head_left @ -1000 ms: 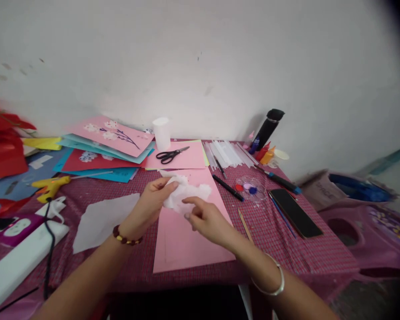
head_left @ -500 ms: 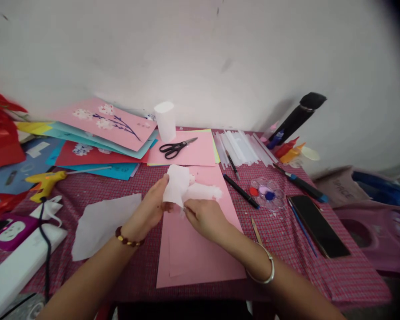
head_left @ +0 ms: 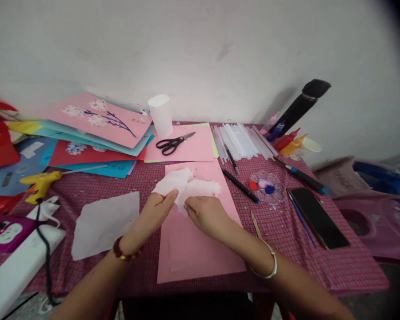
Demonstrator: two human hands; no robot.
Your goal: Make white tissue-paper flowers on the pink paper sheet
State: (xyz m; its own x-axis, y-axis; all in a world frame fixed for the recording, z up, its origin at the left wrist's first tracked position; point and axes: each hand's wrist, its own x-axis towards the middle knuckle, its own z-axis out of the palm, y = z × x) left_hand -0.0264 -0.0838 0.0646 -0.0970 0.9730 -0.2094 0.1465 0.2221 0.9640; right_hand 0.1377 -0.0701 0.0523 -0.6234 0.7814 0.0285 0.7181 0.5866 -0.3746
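Note:
My left hand (head_left: 160,206) pinches a piece of white tissue paper (head_left: 173,180) between thumb and fingers. My right hand (head_left: 208,213) is closed at the lower right edge of that tissue, its fingertips pressed together on it. Both hands are over a pink paper sheet (head_left: 200,253). More white tissue (head_left: 203,187) with a ragged edge lies on the pink sheet just beyond my right hand. Another tissue sheet (head_left: 105,224) lies flat on the checked cloth left of my left wrist.
Black scissors (head_left: 175,143) and a white tissue roll (head_left: 161,116) are at the back. Left are painted cards (head_left: 100,118), a yellow glue gun (head_left: 42,180) and a power strip (head_left: 23,266). Right are glue sticks (head_left: 238,141), a black pen (head_left: 240,186), a paint palette (head_left: 267,189) and a phone (head_left: 318,218).
My left hand has turned over, its thumb now on top of the tissue. The tissue has tipped down to the left, while my right hand stays nearly in place.

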